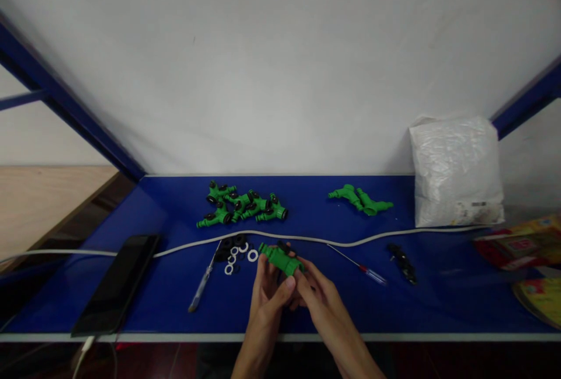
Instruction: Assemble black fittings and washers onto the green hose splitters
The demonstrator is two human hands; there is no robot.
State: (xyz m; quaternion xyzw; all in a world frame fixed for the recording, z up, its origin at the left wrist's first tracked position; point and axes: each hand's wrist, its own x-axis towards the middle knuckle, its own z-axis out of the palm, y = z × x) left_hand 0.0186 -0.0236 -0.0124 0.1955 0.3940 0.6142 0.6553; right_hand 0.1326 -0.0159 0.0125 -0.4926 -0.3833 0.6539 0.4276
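Between both hands, above the front of the blue table, is a green plastic hose connector (280,259) with a black part on top. My left hand (270,297) grips it from the left, thumb along its lower side. My right hand (313,288) closes on its wide right end, fingers partly hidden beneath. Just left of the hands lie several white ring washers (253,255) and black rings (225,244). A screwdriver with a clear handle (200,290) lies beyond them. To the right is a screwdriver with a red and clear handle (371,274).
Several green connectors with black valves (258,207) are grouped at the back left; green connector bodies (368,201) lie back right. A white cable (307,240) crosses the blue table (166,300). A phone (118,285), small black parts (402,263), a white plastic package (458,171) and colourful packets (519,244) lie around.
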